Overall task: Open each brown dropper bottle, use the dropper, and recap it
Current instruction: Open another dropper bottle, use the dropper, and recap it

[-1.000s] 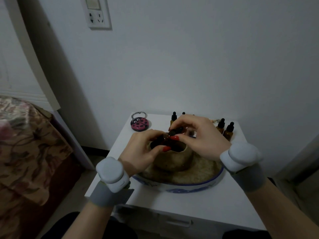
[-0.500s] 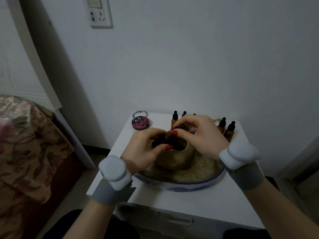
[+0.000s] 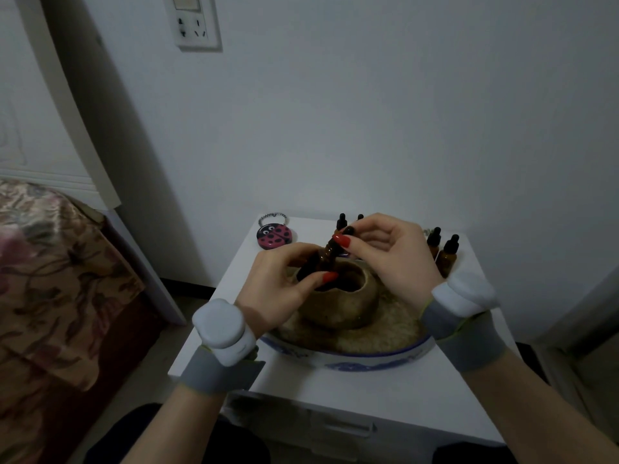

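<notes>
My left hand (image 3: 281, 286) grips a brown dropper bottle (image 3: 321, 261), tilted with its neck toward the upper right, over the mouth of a tan clay pot (image 3: 341, 306). My right hand (image 3: 392, 259) pinches the bottle's black dropper cap (image 3: 348, 231) at the neck between thumb and fingers. Whether the cap is off the neck is hidden by the fingers. Two more brown dropper bottles (image 3: 447, 252) stand at the back right of the small white table (image 3: 368, 390). Black dropper tops of others (image 3: 341, 221) show behind my right hand.
The clay pot sits in a blue-and-white bowl (image 3: 351, 358) filled with pale grain. A pink ladybug tin (image 3: 274, 236) with a bead chain lies at the table's back left. A bed with a floral cover (image 3: 50, 279) is at the left; the wall is close behind.
Both hands have lifted the bottle slightly above the pot and tilted it more. My right fingers have moved up to the cap at the neck.
</notes>
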Available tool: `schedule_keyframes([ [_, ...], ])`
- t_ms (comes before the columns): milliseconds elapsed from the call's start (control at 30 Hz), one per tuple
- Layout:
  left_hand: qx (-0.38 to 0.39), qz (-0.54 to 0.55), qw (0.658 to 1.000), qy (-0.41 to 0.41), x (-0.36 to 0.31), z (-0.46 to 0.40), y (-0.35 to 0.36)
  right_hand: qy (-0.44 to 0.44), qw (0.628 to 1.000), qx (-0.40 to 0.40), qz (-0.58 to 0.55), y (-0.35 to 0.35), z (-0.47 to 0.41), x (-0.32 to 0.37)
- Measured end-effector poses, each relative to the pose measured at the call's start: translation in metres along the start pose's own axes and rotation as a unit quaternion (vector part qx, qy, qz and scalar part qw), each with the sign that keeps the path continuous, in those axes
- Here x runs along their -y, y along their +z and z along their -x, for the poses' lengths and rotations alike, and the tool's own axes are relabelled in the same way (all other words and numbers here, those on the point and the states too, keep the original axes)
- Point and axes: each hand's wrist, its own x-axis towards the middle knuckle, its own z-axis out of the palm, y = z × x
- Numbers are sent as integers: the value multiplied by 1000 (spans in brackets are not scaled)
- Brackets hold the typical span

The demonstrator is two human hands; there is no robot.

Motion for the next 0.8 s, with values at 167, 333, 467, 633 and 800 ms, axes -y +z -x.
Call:
schedule_keyframes([
  [167, -10, 3, 1000, 1, 1, 0, 0, 14, 998, -16, -63, 3, 1, 1],
  [333, 12, 17, 1000, -19, 2, 0, -1, 4, 997, -7, -75, 0, 1, 1],
  [467, 34, 21, 999, -25, 2, 0, 0, -6, 998, 13, -69, -2, 1, 2],
  [633, 47, 35, 998, -19, 2, 0, -1, -14, 996, 22, -83, -7, -1, 5],
  [800, 46, 24, 999, -8, 1, 0, -1, -14, 996, 16, -90, -14, -4, 5],
])
